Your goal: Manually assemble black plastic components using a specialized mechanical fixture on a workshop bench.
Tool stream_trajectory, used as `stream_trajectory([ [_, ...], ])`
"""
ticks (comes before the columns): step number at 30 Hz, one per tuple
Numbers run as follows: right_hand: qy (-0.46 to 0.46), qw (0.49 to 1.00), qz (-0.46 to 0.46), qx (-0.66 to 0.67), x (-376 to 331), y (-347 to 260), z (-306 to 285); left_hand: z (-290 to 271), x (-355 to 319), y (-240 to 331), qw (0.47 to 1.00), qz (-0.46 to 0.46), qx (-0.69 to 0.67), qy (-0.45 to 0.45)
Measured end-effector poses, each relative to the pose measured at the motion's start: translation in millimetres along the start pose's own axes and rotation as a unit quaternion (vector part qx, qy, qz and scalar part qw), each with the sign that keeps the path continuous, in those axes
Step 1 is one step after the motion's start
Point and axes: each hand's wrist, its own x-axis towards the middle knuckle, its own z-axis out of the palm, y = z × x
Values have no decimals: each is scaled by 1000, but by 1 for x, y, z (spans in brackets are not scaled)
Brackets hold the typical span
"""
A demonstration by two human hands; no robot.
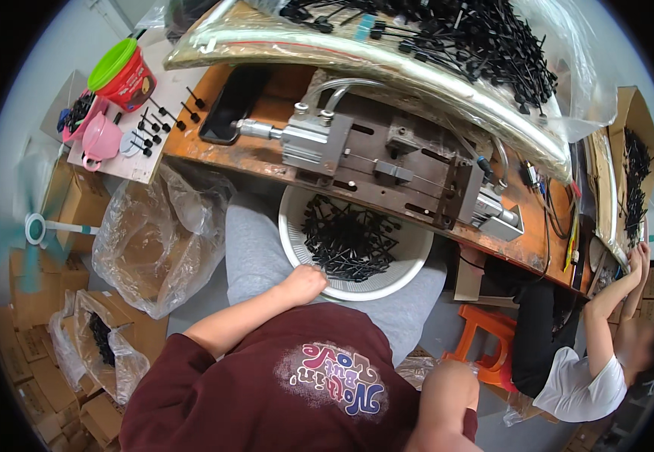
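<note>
Down in the head view, the person is sitting with a white round basket (pixel 417 265) on the lap, and it is holding a pile of small black plastic parts (pixel 348 239). The left hand (pixel 302 285) is resting at the basket's 8 o'clock rim, curled into a loose fist; I cannot tell if it is gripping any parts. The right hand is not showing, only a bent arm at 5 o'clock, so I cannot tell how it is held.

It looks like the person is picking parts out of the basket. Next, I think, the fingers need to reach in toward the pile and pinch one part.

At 12 o'clock from the basket, a grey metal machine (pixel 387 162) is sitting on the orange workbench (pixel 259 154). Above it a big clear plastic bag (pixel 387 56) is holding many more black parts.

At 10 o'clock a red tub with a green lid (pixel 122 74) is standing beside a pink cup (pixel 101 141). Brown cardboard boxes (pixel 36 301) are stacking up at 8 o'clock, beside a crinkly clear bag (pixel 157 241). At 4 o'clock another person (pixel 591 369) in a white shirt is sitting near an orange stool (pixel 489 343).
</note>
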Motion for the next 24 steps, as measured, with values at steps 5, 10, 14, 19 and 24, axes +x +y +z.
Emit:
stream_trajectory([
  [5,-113,966,-109,-205,-87,-5,2,-22,-12,4,998,-9,-51,-23],
  [10,-366,857,54,-359,-67,50,-43,-25,-14,6,995,-28,-78,-55],
  [14,-280,869,108,-394,-17,128,-48,-38,-16,6,991,-25,-125,-52],
  [19,-387,784,238,-423,50,215,-35,-43,-21,8,984,-36,-171,24],
  [24,-616,599,165,-484,78,287,-17,-52,-20,9,980,-52,-183,56],
])
